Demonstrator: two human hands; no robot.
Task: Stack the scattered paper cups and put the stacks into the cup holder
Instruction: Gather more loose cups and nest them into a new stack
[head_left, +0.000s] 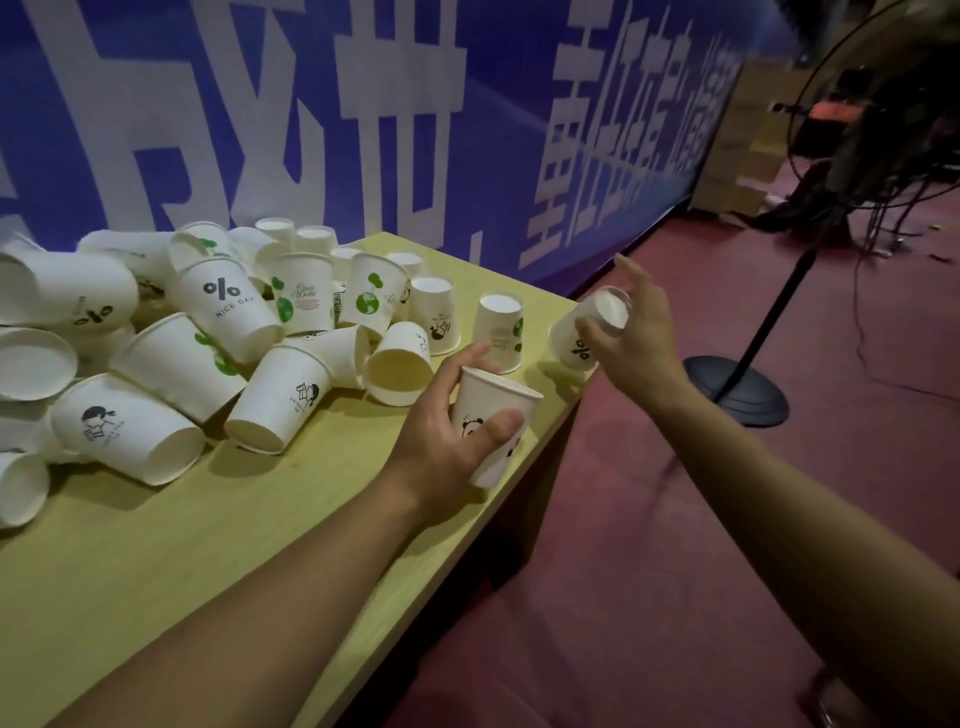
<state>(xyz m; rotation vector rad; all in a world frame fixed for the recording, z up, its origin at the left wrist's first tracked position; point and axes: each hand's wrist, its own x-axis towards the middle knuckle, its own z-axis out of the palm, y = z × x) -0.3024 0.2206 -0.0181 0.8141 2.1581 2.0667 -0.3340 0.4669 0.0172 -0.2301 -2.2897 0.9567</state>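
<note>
Both forearms reach in from the bottom edge. Left hand (447, 441) curls round a panda cup (493, 415), mouth up, at the table (208, 545) edge. Right hand (631, 332) pinches a "%" cup (582, 338) by its base, just off the corner, bottom toward the camera. Scattered cups (218, 332) run off the left edge, some half hidden. No holder shows.

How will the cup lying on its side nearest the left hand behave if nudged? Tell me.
The cup on its side would probably roll in a curve, since it tapers. It looks empty, thin paper, so likely light and easily dented. It lies close to the table edge, so it might drop off.
</note>
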